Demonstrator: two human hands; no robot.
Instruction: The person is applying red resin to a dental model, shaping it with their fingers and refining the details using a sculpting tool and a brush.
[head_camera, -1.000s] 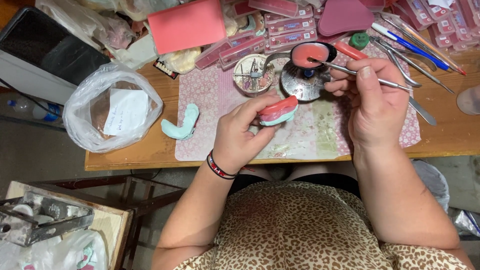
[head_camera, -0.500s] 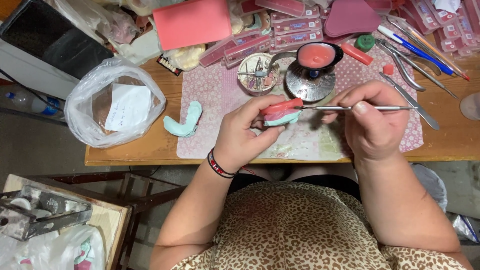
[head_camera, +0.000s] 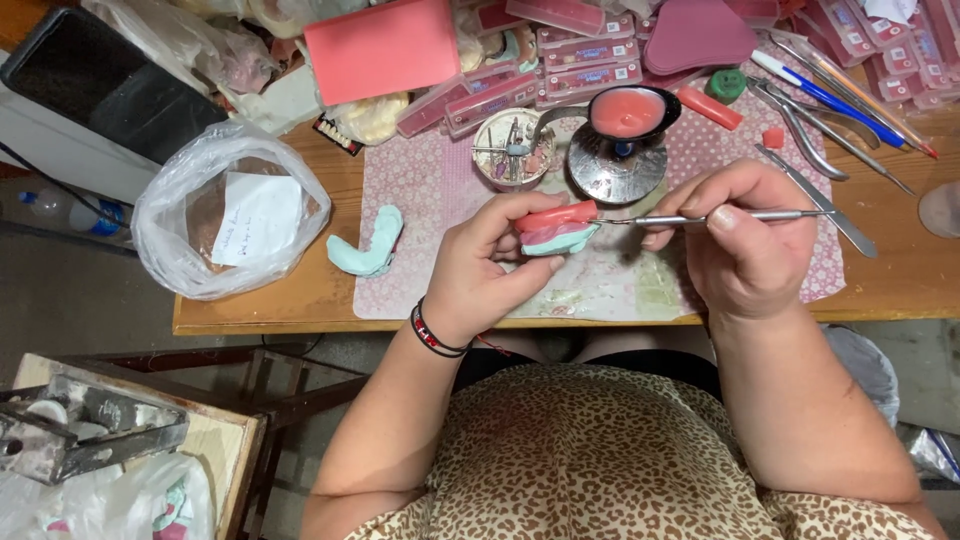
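My left hand (head_camera: 490, 265) grips a small dental model (head_camera: 556, 228), pale green below with a red wax rim on top, just above the patterned mat (head_camera: 430, 190). My right hand (head_camera: 740, 235) pinches a thin metal instrument (head_camera: 690, 216) that lies level, its tip touching the model's right end. A round metal dish of melted pink wax (head_camera: 627, 112) stands on its stand just behind the hands.
A second pale green model (head_camera: 368, 245) lies at the mat's left edge. A clear plastic bag with a paper slip (head_camera: 232, 210) sits left of it. A small bowl of bits (head_camera: 512, 148), pink boxes (head_camera: 380, 45) and metal tools (head_camera: 820, 115) crowd the table's back.
My right hand has come down from the wax dish and brought the instrument's tip to the model. My left hand has kept its hold on the model.
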